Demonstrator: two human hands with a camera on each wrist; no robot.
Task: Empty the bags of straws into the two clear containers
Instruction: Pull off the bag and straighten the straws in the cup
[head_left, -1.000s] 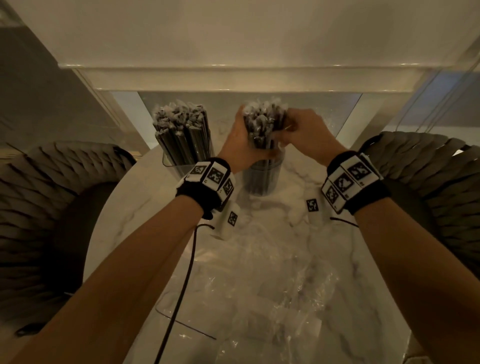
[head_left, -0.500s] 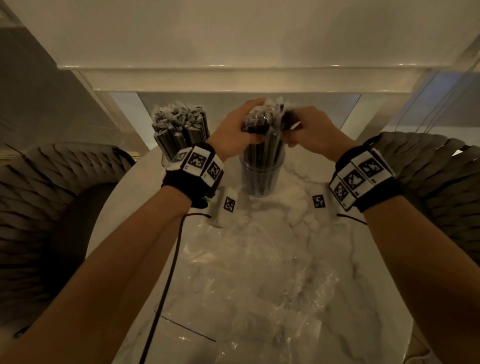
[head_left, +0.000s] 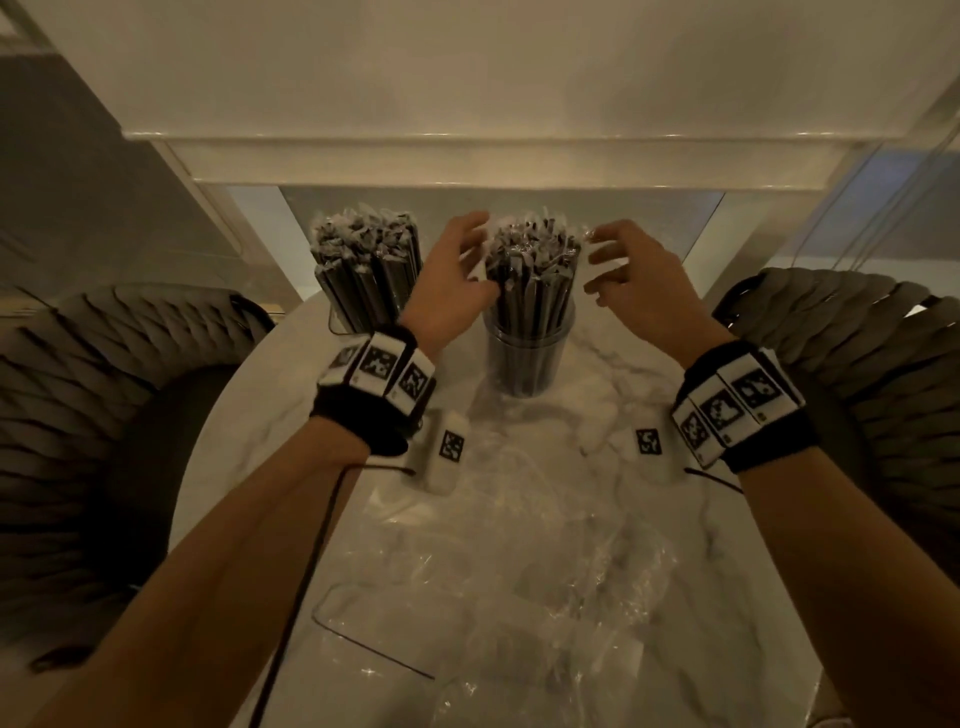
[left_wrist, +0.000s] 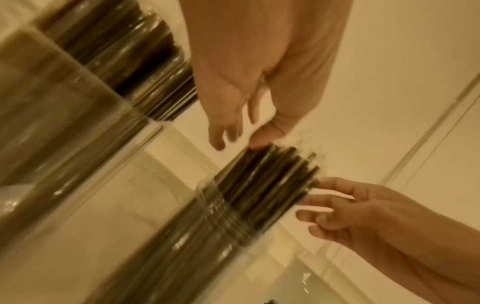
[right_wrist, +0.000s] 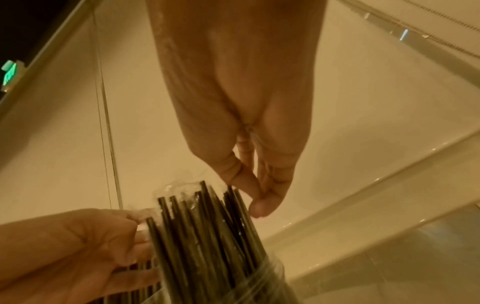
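Two clear containers stand at the far end of the marble table (head_left: 291, 415), both packed with upright wrapped black straws. The left container's straws (head_left: 366, 270) stand untouched. The round right container (head_left: 527, 358) holds a bundle of straws (head_left: 535, 265) that fans out at the top. My left hand (head_left: 475, 254) is open at the bundle's left side, and its thumb touches the straws. My right hand (head_left: 602, 260) hovers open just right of the bundle, fingers spread and slightly curled. The left wrist view shows my thumb (left_wrist: 262, 142) against the straw tips (left_wrist: 272, 174). The right wrist view shows my right hand (right_wrist: 257, 195) beside them.
Crumpled empty clear plastic bags (head_left: 519, 571) cover the near half of the table. Two small white tagged blocks (head_left: 451, 447) (head_left: 648, 441) lie below my wrists. A black cable (head_left: 311, 545) trails from my left wrist. Woven chairs (head_left: 78, 415) (head_left: 857, 364) flank the table.
Both hands gripped the top of the right bundle before. Now they have let go and spread apart to either side, and the straws stand loose in the round container.
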